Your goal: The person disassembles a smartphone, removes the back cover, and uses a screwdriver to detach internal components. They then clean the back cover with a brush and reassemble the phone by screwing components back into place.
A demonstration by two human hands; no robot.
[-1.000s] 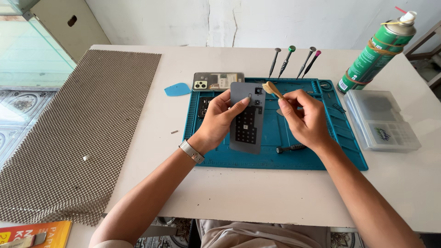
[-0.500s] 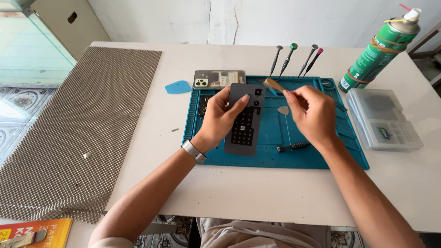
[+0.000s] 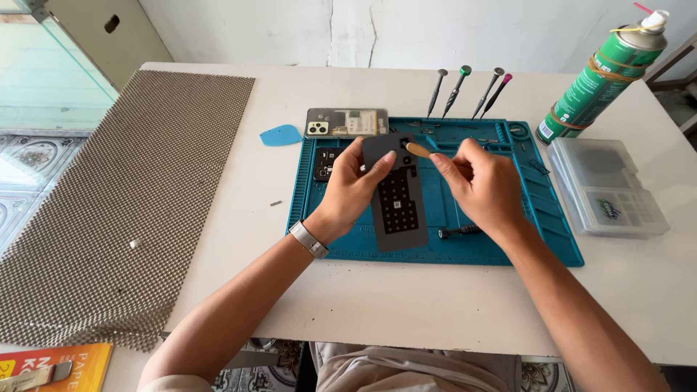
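My left hand [image 3: 353, 187] holds a flat dark grey phone panel [image 3: 398, 207] upright over the blue work mat [image 3: 544, 210], thumb on its upper face. My right hand [image 3: 483, 185] grips a small tan-tipped tool [image 3: 417, 150], whose tip touches the panel's top right edge. A phone body [image 3: 345, 122] with its camera side up lies at the mat's far left corner. A small dark part [image 3: 324, 164] rests on the mat behind the left hand.
Several screwdrivers [image 3: 465, 91] stand beyond the mat. A green spray can [image 3: 600, 81] and a clear parts box [image 3: 607, 187] sit to the right. A blue pick [image 3: 280, 135] lies left of the mat, another screwdriver [image 3: 459, 231] on it. A mesh sheet [image 3: 123, 196] covers the table's left.
Both hands and the panel have shifted slightly left and nearer to me. The tool's tip has stayed at the panel's top edge.
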